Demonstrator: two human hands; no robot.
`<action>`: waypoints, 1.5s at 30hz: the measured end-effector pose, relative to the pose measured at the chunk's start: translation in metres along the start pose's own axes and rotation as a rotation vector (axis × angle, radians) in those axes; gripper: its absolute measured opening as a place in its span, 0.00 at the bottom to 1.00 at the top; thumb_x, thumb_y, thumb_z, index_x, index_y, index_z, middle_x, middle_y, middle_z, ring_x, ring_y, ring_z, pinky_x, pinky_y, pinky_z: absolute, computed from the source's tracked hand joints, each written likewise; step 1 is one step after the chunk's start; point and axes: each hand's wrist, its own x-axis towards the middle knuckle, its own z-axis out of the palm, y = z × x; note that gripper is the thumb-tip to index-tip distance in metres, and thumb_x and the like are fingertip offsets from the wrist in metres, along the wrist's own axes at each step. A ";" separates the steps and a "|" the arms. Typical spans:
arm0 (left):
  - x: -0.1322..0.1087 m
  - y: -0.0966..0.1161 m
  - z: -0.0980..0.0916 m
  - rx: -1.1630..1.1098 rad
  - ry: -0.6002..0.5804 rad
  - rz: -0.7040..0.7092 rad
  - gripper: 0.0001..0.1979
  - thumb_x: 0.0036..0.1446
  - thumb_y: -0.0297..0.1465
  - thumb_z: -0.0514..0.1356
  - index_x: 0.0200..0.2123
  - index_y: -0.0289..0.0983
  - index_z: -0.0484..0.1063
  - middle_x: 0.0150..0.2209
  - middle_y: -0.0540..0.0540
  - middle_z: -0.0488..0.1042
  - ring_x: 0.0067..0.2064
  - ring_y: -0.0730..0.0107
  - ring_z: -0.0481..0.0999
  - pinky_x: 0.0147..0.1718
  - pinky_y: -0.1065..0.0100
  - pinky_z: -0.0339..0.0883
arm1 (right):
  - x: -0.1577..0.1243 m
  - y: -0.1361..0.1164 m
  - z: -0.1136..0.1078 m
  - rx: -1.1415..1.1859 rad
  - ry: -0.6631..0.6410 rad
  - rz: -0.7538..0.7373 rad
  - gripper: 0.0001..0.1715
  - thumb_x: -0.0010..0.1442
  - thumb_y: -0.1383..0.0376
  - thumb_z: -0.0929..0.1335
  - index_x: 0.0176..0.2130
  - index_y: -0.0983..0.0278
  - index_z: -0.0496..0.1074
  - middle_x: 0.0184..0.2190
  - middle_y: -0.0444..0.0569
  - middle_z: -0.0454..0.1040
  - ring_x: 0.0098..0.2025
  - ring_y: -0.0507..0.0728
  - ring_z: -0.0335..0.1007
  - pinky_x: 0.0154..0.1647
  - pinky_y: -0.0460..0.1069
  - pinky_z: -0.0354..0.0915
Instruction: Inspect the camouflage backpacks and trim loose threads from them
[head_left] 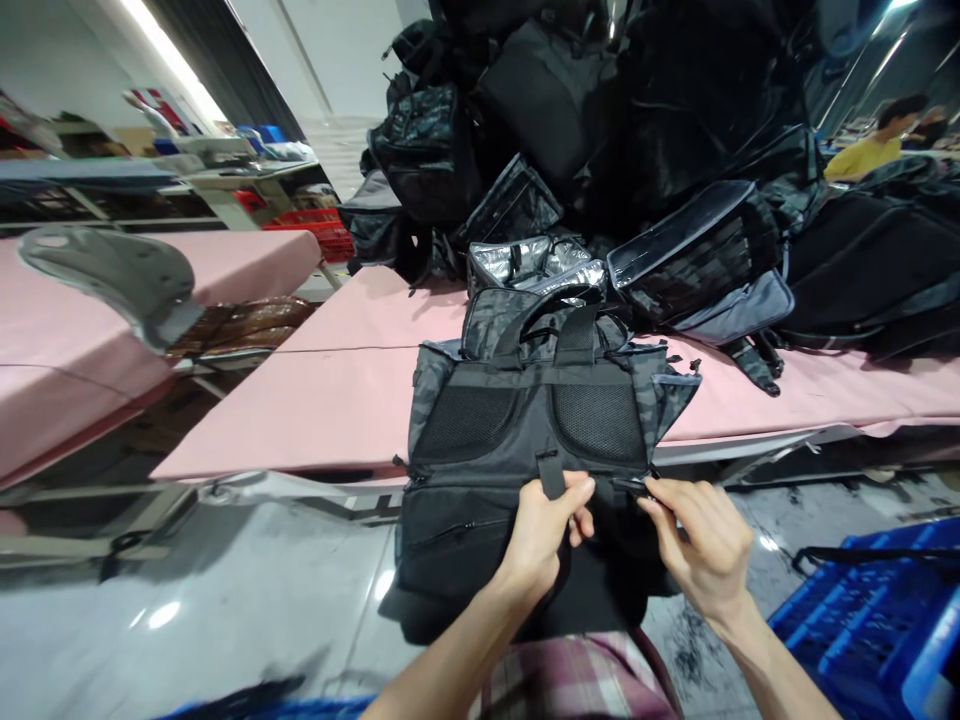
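A dark grey camouflage backpack (pixel 525 420) hangs over the front edge of the pink table (pixel 330 400), back panel and mesh pads facing me. My left hand (pixel 544 530) pinches a short black strap at the pack's middle seam. My right hand (pixel 701 545) grips a zipper pull or small tab at the seam's right end. Both hands press against the bag's lower section, which sags toward my lap.
A tall heap of black and grey bags (pixel 637 130) covers the table's far side. A blue plastic crate (pixel 877 630) stands at my lower right. Another pink table (pixel 67 350) lies left, with a grey chair back (pixel 112 275). A person in yellow (pixel 870 150) sits far right.
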 end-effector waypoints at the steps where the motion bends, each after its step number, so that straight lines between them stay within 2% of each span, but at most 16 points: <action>1: 0.000 0.000 0.000 0.008 -0.001 0.004 0.17 0.41 0.37 0.64 0.30 0.30 0.69 0.12 0.53 0.64 0.15 0.79 0.61 0.13 0.77 0.49 | 0.001 -0.001 0.000 -0.016 -0.004 -0.012 0.11 0.54 0.72 0.68 0.40 0.65 0.72 0.32 0.49 0.76 0.33 0.53 0.69 0.34 0.48 0.60; 6: 0.000 0.003 0.001 0.056 -0.021 0.042 0.15 0.42 0.36 0.64 0.28 0.28 0.70 0.12 0.52 0.64 0.15 0.80 0.60 0.14 0.78 0.50 | 0.005 0.002 0.001 -0.027 -0.045 -0.040 0.10 0.55 0.71 0.68 0.40 0.66 0.72 0.32 0.49 0.76 0.32 0.53 0.68 0.35 0.48 0.59; 11: -0.001 0.004 0.003 0.081 -0.048 0.052 0.15 0.41 0.37 0.64 0.25 0.28 0.71 0.12 0.51 0.65 0.14 0.80 0.60 0.14 0.77 0.51 | 0.003 0.008 -0.004 0.094 -0.093 0.008 0.06 0.56 0.71 0.68 0.37 0.65 0.71 0.30 0.48 0.75 0.31 0.52 0.67 0.34 0.48 0.60; 16: 0.000 0.001 0.003 0.098 -0.038 0.064 0.15 0.40 0.38 0.64 0.25 0.28 0.71 0.11 0.51 0.64 0.14 0.79 0.61 0.14 0.76 0.52 | 0.001 0.010 -0.008 0.045 -0.102 -0.023 0.10 0.56 0.71 0.68 0.41 0.65 0.71 0.33 0.49 0.75 0.33 0.53 0.67 0.34 0.48 0.59; 22: 0.003 0.000 0.004 0.153 -0.078 0.074 0.15 0.42 0.37 0.62 0.25 0.29 0.72 0.12 0.51 0.65 0.14 0.79 0.61 0.14 0.76 0.54 | 0.000 0.013 -0.006 0.090 -0.142 -0.002 0.07 0.57 0.70 0.67 0.38 0.65 0.71 0.31 0.48 0.75 0.32 0.53 0.67 0.34 0.48 0.59; 26: 0.006 -0.002 0.002 0.200 -0.085 0.098 0.14 0.45 0.37 0.60 0.26 0.29 0.72 0.12 0.51 0.65 0.15 0.79 0.62 0.15 0.76 0.55 | 0.002 0.013 -0.008 0.026 -0.142 -0.044 0.09 0.56 0.69 0.68 0.40 0.65 0.72 0.33 0.50 0.76 0.33 0.53 0.68 0.33 0.48 0.59; 32: 0.014 -0.003 -0.002 0.386 -0.124 0.086 0.14 0.47 0.36 0.58 0.30 0.29 0.74 0.11 0.52 0.64 0.14 0.78 0.61 0.15 0.76 0.56 | 0.010 0.016 -0.013 -0.012 -0.187 -0.123 0.08 0.58 0.68 0.66 0.40 0.66 0.72 0.33 0.50 0.75 0.32 0.52 0.66 0.32 0.48 0.57; 35: 0.014 -0.002 -0.001 0.462 -0.135 0.104 0.13 0.48 0.35 0.57 0.29 0.30 0.74 0.12 0.52 0.64 0.14 0.78 0.62 0.16 0.76 0.56 | 0.013 0.017 -0.015 -0.036 -0.205 -0.147 0.08 0.59 0.68 0.66 0.40 0.66 0.72 0.33 0.50 0.75 0.32 0.52 0.66 0.32 0.48 0.57; 45: 0.017 0.004 0.001 0.511 -0.136 0.116 0.12 0.48 0.37 0.57 0.25 0.33 0.72 0.12 0.53 0.63 0.15 0.76 0.62 0.17 0.75 0.56 | 0.019 0.020 -0.017 -0.040 -0.274 -0.184 0.06 0.60 0.67 0.65 0.39 0.66 0.71 0.32 0.48 0.75 0.30 0.52 0.63 0.31 0.48 0.54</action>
